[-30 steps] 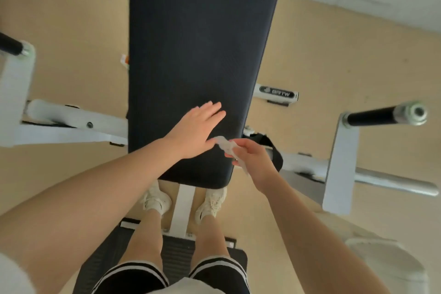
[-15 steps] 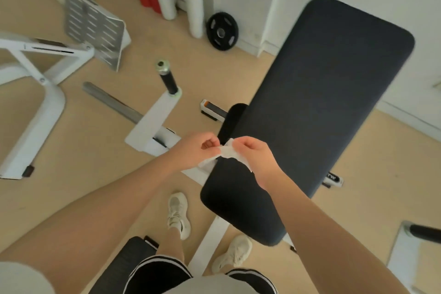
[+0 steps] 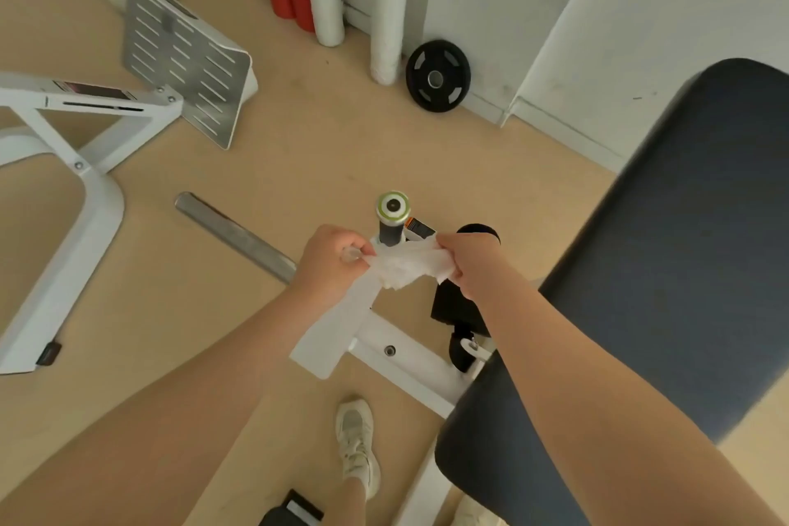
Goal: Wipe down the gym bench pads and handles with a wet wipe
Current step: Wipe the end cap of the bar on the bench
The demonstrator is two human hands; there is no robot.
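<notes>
Both hands hold the wet wipe (image 3: 405, 267) tight. One grip is the left hand (image 3: 331, 258), pinching one end; the right hand (image 3: 467, 261) pinches the other. The wipe hangs just in front of the black handle (image 3: 390, 233), beside the dark bench pad (image 3: 666, 265). A round weight plate (image 3: 437, 76) leans on the wall.

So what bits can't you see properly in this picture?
All in the head view:
- Handle: its lower grip is hidden behind the wet wipe and both hands.
- Bench pad: cut off by the right edge.
- Left hand and right hand: fingertips buried in the wipe's folds.
- Orange label beside the handle: print too small to read.
- White frame: cut off by the left edge.
</notes>
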